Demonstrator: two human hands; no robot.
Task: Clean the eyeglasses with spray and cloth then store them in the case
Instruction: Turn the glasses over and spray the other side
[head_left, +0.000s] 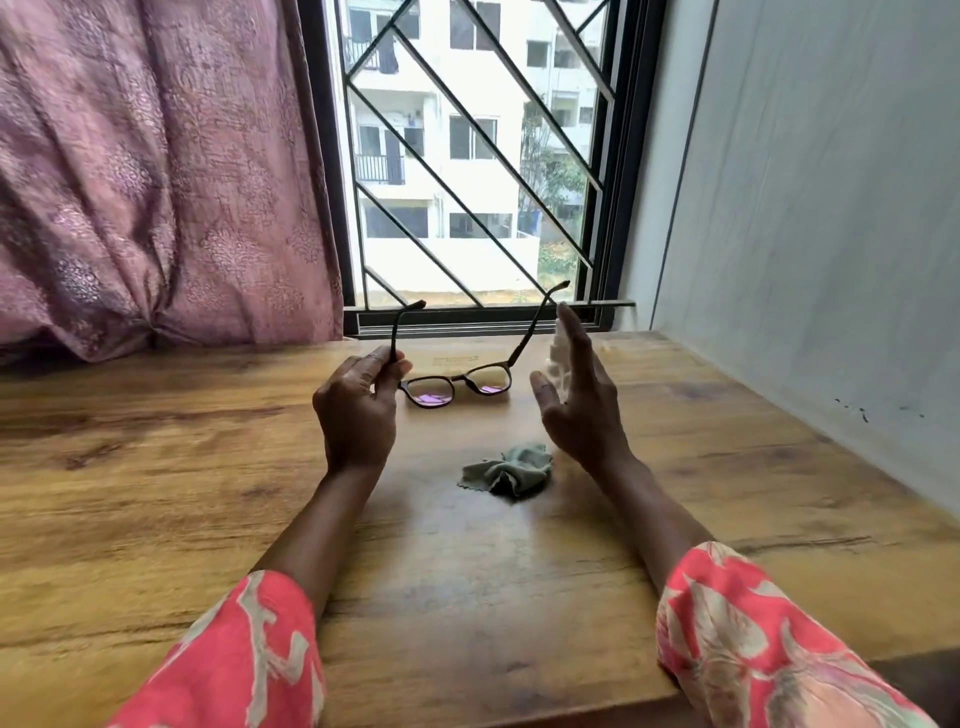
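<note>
Left hand (356, 410) pinches the eyeglasses (457, 382) by one temple; right hand (576, 400), fingers straight, perhaps against a blurred white object (558, 358).

A wooden table (156, 467) by the window; a crumpled grey-green cloth (509, 470) lies near its middle.

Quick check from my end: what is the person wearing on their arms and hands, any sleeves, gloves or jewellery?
Both forearms are bare below loose coral-red sleeves printed with a pale grey-beige leaf pattern: left sleeve, right sleeve. The left hand and right hand are bare: no gloves, rings, bangles or watch show.
</note>
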